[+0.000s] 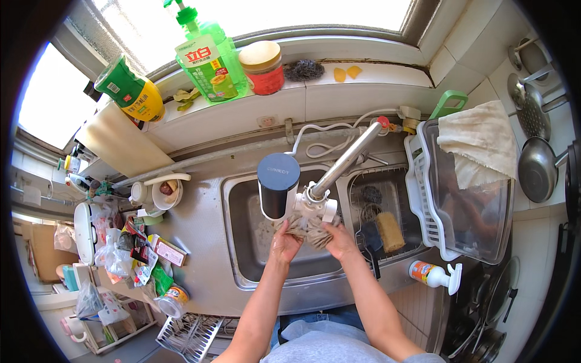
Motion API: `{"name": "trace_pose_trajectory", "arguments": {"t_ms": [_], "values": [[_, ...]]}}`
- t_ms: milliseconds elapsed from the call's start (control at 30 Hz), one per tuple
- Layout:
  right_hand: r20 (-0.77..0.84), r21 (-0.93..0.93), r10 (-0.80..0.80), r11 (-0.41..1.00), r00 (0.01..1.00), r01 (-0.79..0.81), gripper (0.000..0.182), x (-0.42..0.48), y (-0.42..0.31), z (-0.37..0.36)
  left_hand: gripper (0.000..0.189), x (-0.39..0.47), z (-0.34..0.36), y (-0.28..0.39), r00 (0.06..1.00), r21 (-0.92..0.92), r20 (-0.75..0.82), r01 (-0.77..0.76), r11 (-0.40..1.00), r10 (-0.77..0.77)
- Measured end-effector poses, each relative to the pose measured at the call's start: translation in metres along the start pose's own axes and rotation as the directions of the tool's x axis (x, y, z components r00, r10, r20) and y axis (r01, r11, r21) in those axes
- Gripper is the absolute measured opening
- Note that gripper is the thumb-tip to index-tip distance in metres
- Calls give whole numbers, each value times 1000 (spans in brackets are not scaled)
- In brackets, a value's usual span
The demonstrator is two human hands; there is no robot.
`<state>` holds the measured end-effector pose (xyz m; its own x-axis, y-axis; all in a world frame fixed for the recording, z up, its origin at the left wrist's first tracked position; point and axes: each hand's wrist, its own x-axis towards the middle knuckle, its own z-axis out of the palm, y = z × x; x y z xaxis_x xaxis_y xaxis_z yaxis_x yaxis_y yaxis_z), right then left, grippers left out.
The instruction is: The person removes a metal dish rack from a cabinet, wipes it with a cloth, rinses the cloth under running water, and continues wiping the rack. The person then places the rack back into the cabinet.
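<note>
My left hand [287, 244] and my right hand [341, 241] each grip one side of a wet, bunched grey-beige cloth [316, 237]. It hangs over the left basin [247, 218] of a stainless steel sink, just below the faucet's outlet. Water seems to run onto its middle. Above the hands, a metal faucet pipe [347, 159] ends in a white fitting [317, 202] with a dark-topped water filter [278, 190] on its left. The filter and fitting hide the cloth's upper edge.
In the right basin, a wire rack holds a yellow sponge [390, 232] and a steel scourer [372, 195]. A lidded dish rack [472, 195] stands right, near a spray bottle [433, 275]. Packages and bags [136, 249] crowd the left counter. A green detergent bottle [211, 68] stands on the sill.
</note>
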<state>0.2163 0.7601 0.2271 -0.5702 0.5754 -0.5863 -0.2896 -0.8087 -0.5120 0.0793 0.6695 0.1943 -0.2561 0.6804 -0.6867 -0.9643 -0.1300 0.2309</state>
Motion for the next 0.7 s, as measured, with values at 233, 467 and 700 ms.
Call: {"name": "trace_pose_trajectory", "arguments": {"t_ms": [233,467,700], "values": [[257,-884,-461,244,849,399,29,-48,49,73,28,16,3,9,988,38,140,61,997,-66],[259,-959,-557,-52,789,278,18,14,27,70,34,28,13,-18,972,37,235,-14,999,5],[-105,-975,-537,222,837,20,37,31,11,-7,47,-10,35,5,998,-6,-44,-46,999,46]]}}
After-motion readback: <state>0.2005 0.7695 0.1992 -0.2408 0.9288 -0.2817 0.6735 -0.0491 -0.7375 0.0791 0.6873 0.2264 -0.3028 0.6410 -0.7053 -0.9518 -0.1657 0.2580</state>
